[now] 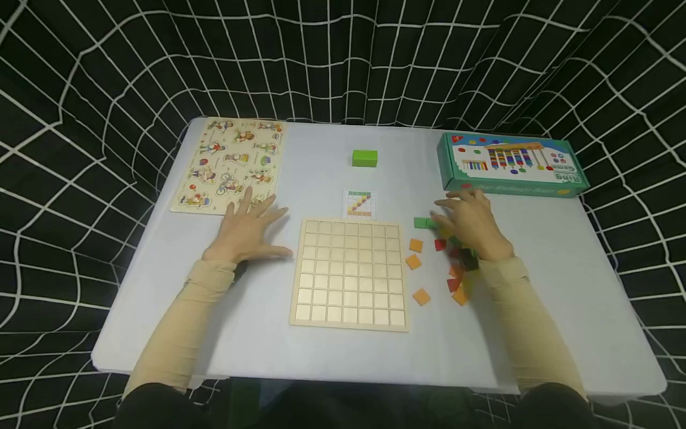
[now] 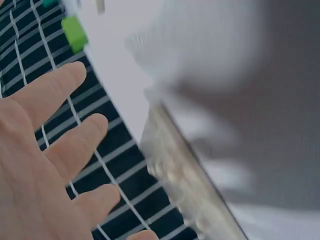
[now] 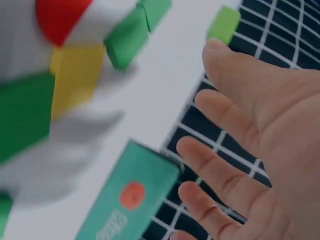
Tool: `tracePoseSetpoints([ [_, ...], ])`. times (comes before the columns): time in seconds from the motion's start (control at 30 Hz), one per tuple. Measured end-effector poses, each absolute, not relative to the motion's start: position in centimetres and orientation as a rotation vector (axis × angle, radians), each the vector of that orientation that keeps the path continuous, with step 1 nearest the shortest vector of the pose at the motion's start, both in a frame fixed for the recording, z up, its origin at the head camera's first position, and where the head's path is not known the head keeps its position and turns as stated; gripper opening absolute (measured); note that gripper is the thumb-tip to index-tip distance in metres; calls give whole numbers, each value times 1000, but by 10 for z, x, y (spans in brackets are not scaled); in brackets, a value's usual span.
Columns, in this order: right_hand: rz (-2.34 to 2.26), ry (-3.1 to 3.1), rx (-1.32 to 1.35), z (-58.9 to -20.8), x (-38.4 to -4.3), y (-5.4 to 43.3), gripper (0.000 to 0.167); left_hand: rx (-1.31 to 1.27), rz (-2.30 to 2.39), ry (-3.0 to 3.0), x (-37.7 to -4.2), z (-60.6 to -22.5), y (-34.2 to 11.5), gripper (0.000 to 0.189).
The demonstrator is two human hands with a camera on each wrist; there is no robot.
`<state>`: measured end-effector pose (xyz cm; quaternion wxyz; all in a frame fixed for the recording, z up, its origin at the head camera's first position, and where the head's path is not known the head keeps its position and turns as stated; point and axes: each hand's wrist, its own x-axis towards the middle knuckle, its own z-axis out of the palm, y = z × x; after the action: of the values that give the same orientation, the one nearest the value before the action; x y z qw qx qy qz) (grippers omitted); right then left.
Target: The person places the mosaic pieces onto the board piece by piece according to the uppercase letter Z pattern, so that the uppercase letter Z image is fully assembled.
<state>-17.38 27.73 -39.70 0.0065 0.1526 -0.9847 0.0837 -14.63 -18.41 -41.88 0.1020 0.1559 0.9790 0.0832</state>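
My left hand has its fingers spread over the table, left of a wooden grid board and at the lower edge of a picture puzzle board. The left wrist view shows that palm holding nothing. My right hand hovers over a scatter of coloured tiles, fingers loosely bent. In the right wrist view nothing lies between its fingers. Beneath and around it are green tiles, red tiles, orange tiles and a yellow tile; the hand and wrist partly hide the pile.
Above the grid board lies a small pattern card with coloured squares. A bright green block sits farther back. At the back right rests a teal game box. Black netted walls surround the white table.
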Motion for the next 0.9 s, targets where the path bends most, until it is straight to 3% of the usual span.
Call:
tracePoseSetpoints([
  [0.23,259,-3203,555,-409,-189,263,38,621,177,2790,-150,-430,-166,117],
  [0.67,450,-3286,470,-404,-202,250,22,684,226,2693,-153,-429,-154,130],
  [0.9,800,-3215,577,-399,-205,200,21,690,169,2680,-152,-427,-155,131],
])
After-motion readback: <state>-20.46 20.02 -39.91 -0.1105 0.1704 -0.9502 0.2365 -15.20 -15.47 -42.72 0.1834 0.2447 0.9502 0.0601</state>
